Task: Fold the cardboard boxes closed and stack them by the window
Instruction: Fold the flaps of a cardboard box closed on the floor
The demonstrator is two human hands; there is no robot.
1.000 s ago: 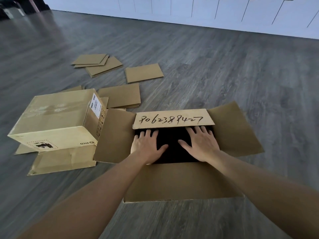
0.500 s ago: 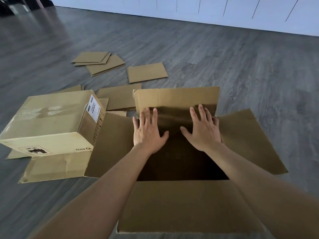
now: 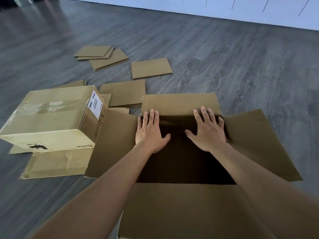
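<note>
A large brown cardboard box (image 3: 181, 209) stands on the floor in front of me with all its flaps spread outward and a dark inside. Its far flap (image 3: 180, 104) lies back, away from me. My left hand (image 3: 150, 133) and my right hand (image 3: 208, 132) reach into the opening with straight, spread fingers, their tips at the fold of the far flap. A second box (image 3: 50, 118), taped and with a white label, lies tilted to the left, touching the open box's left flap (image 3: 114, 142).
Several flat cardboard sheets (image 3: 101, 57) lie scattered on the grey wood floor beyond the boxes, one (image 3: 151, 68) apart to the right. Another flattened piece (image 3: 57, 164) lies under the taped box. A white wall (image 3: 241, 9) runs along the far side.
The far flap, which lay folded over the opening with writing showing, has swung up and back. Both hands slid forward with it. The view has come closer to the box.
</note>
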